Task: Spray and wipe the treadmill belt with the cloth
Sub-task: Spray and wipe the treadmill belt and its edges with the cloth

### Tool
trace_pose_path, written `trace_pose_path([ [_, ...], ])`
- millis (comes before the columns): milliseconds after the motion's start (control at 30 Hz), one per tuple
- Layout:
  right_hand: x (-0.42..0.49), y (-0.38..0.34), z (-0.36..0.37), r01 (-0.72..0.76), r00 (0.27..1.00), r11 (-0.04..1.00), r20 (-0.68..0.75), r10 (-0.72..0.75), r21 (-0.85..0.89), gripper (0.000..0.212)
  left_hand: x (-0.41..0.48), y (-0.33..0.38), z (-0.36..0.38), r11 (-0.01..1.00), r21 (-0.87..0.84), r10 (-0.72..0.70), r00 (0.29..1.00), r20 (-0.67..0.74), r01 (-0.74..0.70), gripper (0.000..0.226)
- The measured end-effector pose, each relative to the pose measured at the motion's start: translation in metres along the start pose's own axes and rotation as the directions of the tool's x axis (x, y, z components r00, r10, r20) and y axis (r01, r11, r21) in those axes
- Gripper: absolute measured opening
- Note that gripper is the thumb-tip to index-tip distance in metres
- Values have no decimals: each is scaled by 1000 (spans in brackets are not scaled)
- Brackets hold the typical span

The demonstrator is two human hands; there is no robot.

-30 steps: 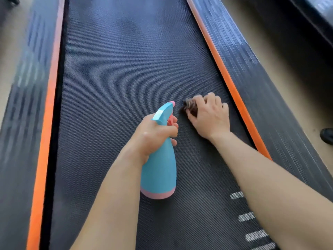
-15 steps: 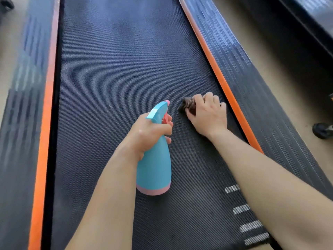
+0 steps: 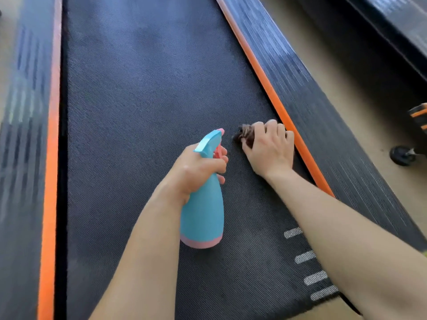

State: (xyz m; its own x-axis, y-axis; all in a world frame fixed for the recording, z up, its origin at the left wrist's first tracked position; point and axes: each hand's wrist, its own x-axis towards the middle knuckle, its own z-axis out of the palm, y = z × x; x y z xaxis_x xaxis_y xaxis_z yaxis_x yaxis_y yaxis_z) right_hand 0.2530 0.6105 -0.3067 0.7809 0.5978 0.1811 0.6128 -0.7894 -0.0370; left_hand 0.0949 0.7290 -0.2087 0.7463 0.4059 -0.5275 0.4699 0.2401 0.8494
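Spray bottle (image 3: 203, 211) upright, nozzle pointing up-belt

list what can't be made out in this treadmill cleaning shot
- Head view: most of the crumpled dark brown cloth lies under the right hand; its size is hidden.
- Head view: the pink trigger of the blue plastic spray bottle is covered by the left hand; whether it is squeezed cannot be told.
- Head view: the black-and-orange object on the right is cut off by the edge.

Probably gym: adjacent treadmill belt (image 3: 150, 112)
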Motion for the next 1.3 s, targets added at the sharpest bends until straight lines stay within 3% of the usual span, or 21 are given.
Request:
trace_pose_path([
  [300,-103,39,-20,-52,999,999,12,51,14,43,5,-3,11,996,-58,60,998,-6,-61,53],
  [467,-36,31,-7,-1,999,1000,-48,0,-23,43,3,-5,11,992,-66,105,994,-15,-106,59],
  [667,40,1,-1,-104,992,993,64,108,-64,41,5,-6,16,994,4,110,993,-41,-110,63],
  [933,-111,46,-27,-116,992,988,32,120,-97,39,9,-9,15,995,-16,98,995,-17,-98,53],
  [1100,-38,26,-10,-104,994,988,-42,99,-117,39,3,-8,15,989,-11,150,989,-11,-150,64],
  [1200,21,5,-9,-146,985,985,79,154,-92,41,1,-9,15,990,9,140,990,-4,-140,65],
  [1300,23,4,-11,-147,983,984,97,156,-96,42,3,-10,17,990,-7,137,990,-5,-137,63],
])
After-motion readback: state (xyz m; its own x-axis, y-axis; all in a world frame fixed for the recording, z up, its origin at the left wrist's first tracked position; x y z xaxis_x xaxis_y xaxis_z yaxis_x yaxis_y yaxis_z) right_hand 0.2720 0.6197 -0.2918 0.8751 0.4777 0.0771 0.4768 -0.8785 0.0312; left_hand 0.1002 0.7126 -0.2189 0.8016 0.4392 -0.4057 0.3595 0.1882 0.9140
